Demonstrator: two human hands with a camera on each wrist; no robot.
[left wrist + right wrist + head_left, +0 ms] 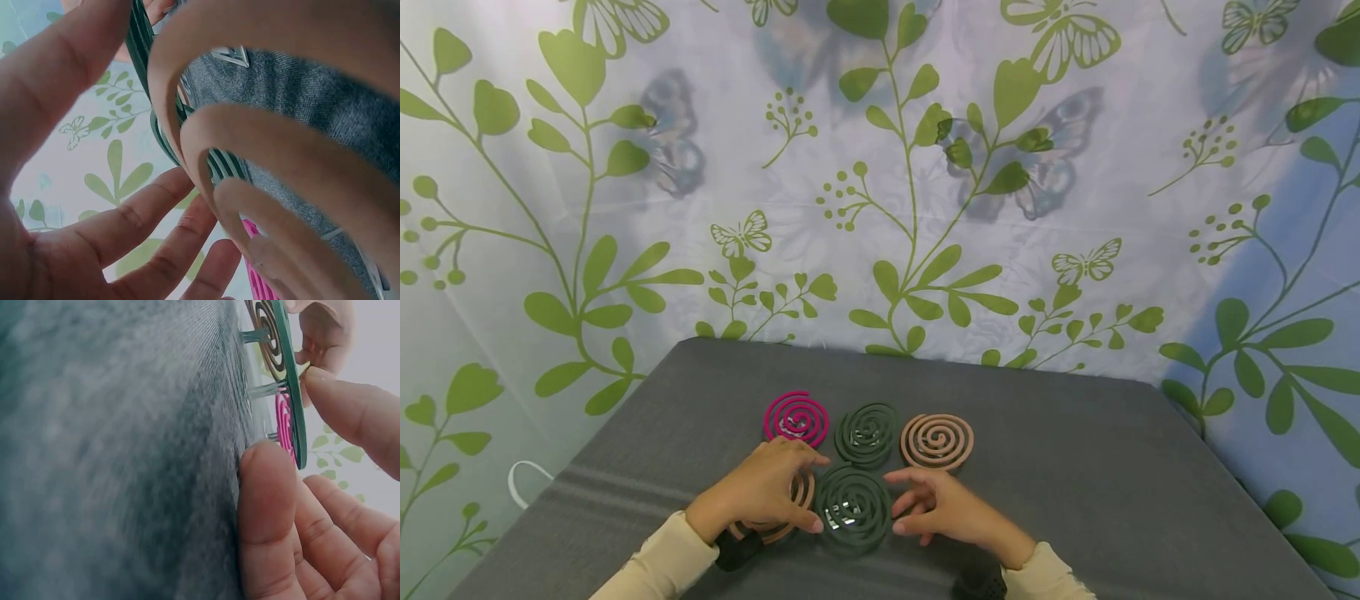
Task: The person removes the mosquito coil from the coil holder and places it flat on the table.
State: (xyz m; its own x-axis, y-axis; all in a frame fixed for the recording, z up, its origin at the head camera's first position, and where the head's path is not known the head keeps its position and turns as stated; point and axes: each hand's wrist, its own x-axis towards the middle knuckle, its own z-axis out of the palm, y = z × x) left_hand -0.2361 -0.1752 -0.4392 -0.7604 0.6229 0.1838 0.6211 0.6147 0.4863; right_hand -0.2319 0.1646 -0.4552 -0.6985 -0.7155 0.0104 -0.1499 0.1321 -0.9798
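My left hand (763, 483) arches over a tan mosquito coil (807, 488), hiding much of it, with thumb and fingers spread. Its thumb tip and index fingertip reach the left side of the near dark green mosquito coil (859, 492). On that coil's right side is my right hand (951, 508), thumb and index apart and the other fingers loosely bent. Seen from the right wrist, the green coil (299, 419) stands above the cloth on small supports, its edge between the thumb (350, 412) and the fingers (269, 500). Neither hand visibly grips anything.
Behind the near coils lie a pink coil (797, 419), another dark green coil (868, 433) and a second tan coil (937, 439). Shiny metal pieces show under several coils. Grey cloth (1075, 467) covers the table, and a leaf-print curtain (820, 275) hangs behind it.
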